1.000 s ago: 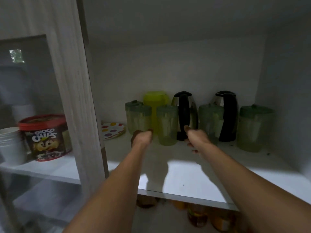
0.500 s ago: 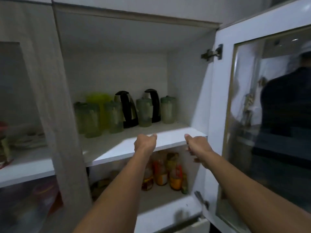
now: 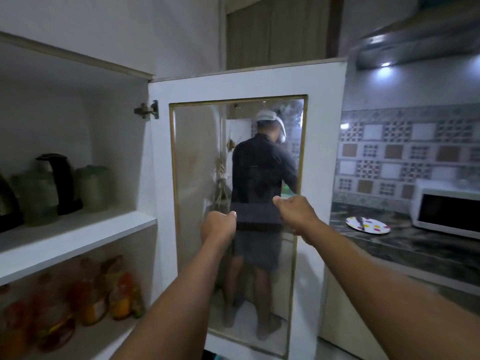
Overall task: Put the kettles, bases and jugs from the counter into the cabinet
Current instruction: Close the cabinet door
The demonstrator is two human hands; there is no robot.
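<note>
The cabinet shelf at the left holds a steel and black kettle, a second kettle cut off by the left edge, and two pale green lidded jugs. My left hand and my right hand are both curled into loose fists with nothing in them. They hover in front of the open cabinet door, well to the right of the shelf.
The door's glass pane reflects a person in dark clothes. Bottles fill the lower shelf. On the dark counter at the right lie a dotted plate and a white microwave.
The view has swung right, from the shelf toward the open door and the counter. Both hands have come back from the shelf edge and now hang before the door glass.
</note>
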